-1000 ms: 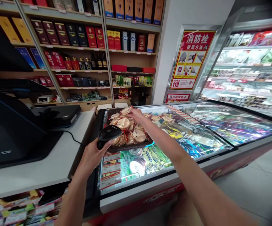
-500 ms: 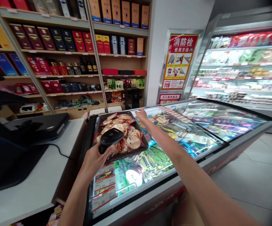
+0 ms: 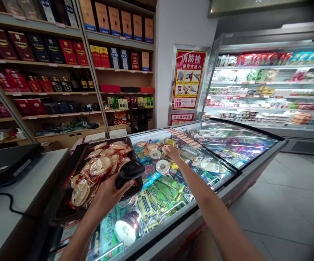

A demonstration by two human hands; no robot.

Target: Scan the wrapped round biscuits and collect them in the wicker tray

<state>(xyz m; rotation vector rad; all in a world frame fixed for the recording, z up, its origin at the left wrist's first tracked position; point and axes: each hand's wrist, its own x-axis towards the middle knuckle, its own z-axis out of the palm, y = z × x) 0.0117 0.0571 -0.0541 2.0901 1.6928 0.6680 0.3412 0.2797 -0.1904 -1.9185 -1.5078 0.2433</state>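
My left hand (image 3: 109, 192) is closed around the handle of a black hand-held barcode scanner (image 3: 131, 170). The scanner head hangs above the right side of a dark brown tray (image 3: 56, 214). On the tray lies a heap of round flat crackers (image 3: 101, 166) in clear wrappers with red edges. The tray rests at the left end of a glass-topped freezer (image 3: 222, 188). My right hand (image 3: 173, 152) reaches far over the freezer, beside round, pale packages. Its fingers are too small and blurred to show whether they hold anything. White-lidded tubs (image 3: 162, 166) show near that hand.
On the left stands a counter (image 3: 44, 181) with a black device (image 3: 7, 163) and a cable. Shelves of boxed bottles (image 3: 113, 21) line the back wall. A red notice (image 3: 189, 79) hangs on the pillar. An upright refrigerated display (image 3: 268, 87) stands at right.
The view has turned right. The tray has shifted left relative to the freezer, uncovering tubs. My right hand has left the tray's far corner and moved right and nearer; the scanner stays in my left hand.
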